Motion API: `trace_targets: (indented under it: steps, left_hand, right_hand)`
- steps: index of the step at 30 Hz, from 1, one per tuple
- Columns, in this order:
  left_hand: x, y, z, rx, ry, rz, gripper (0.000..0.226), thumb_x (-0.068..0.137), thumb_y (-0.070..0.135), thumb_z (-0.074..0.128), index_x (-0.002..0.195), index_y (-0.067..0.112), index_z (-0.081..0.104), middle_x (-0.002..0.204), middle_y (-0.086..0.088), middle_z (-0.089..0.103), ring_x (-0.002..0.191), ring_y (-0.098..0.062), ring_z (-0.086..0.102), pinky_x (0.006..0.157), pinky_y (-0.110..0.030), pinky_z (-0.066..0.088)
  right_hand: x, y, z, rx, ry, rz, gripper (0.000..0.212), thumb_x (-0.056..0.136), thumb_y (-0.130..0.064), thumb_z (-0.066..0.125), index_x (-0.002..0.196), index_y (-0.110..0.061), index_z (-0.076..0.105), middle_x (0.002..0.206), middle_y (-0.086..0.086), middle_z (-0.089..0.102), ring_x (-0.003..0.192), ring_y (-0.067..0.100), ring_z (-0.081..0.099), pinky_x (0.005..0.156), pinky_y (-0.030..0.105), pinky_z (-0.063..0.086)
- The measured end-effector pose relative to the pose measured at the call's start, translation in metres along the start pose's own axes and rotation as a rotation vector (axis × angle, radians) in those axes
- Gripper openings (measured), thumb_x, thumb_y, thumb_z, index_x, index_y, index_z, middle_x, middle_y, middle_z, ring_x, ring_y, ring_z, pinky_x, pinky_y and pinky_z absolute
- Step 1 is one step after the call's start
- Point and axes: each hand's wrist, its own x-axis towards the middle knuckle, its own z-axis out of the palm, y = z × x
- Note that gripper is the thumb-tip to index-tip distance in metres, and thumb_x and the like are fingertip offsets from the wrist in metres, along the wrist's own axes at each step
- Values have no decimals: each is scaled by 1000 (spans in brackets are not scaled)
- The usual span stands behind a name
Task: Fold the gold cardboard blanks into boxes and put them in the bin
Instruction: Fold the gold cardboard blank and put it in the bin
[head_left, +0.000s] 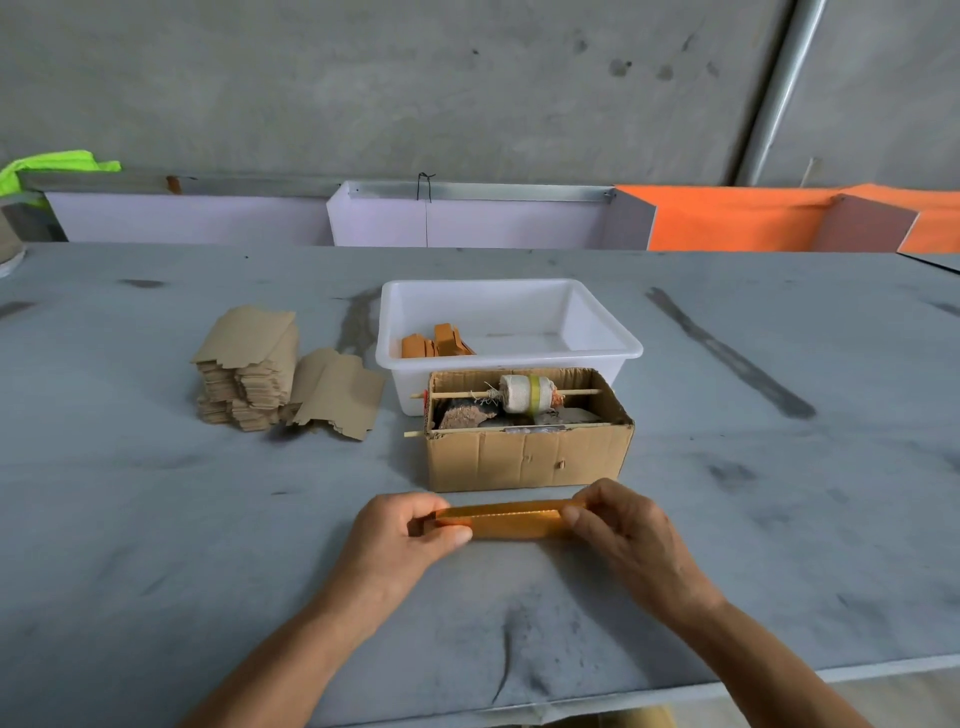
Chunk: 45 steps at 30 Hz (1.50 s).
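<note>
While both hands work low at the near middle of the grey table (156, 519), a long narrow gold box (506, 519) sits between them, lying crosswise, just in front of the brown carton (527, 457). Left hand (402, 535) grips the box's left end, thumb curled over the near face, fingers wrapped round the far side. Right hand (628, 525) pinches the right end, fingers curled over the top edge, thumb tip pressed on the near face. Box looks partly closed, a seam line running along its top; can't tell if it rests on the table or is lifted slightly off it. Brown carton is open-topped, holds a spool of pale thread (527, 393) on a thin stick laid across its rim, plus dark lumps underneath, unclear what. White plastic bin (519, 358) stands directly behind the carton, touching or nearly touching it; a few folded gold boxes (436, 343) lie in its left near corner. Stack of flat cardboard blanks (249, 369) sits left of the bin, brown side up, with a loose blank (337, 392) leaning off its right side onto the table. White and orange panels (727, 218) line the far table edge, concrete wall behind.
</note>
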Motion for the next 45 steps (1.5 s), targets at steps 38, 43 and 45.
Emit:
trace_targets:
  steps: [38,43,45]
  left_hand:
    - [-6,49,-5,-749,34,-423,7,83,13,66,86,7,63,75,-15,73,50,-18,66,41,-21,49]
    - [-4,49,1,-808,67,-376,9,75,11,69,82,6,67,72,-14,72,55,-17,67,48,-22,54]
    - [-3,50,2,-802,79,-370,12,71,10,72,82,6,70,70,-11,71,54,-15,66,48,-21,54]
  right_hand:
    - [-6,-57,-8,570,91,420,11,92,-15,57,92,-8,65,69,10,72,45,17,61,39,20,43]
    - [-5,-58,-8,641,75,456,12,94,-17,56,94,-7,63,73,13,73,49,18,64,43,23,46]
    - [-5,-58,-8,661,68,456,12,92,-16,58,93,-5,64,76,12,73,52,18,66,43,23,48]
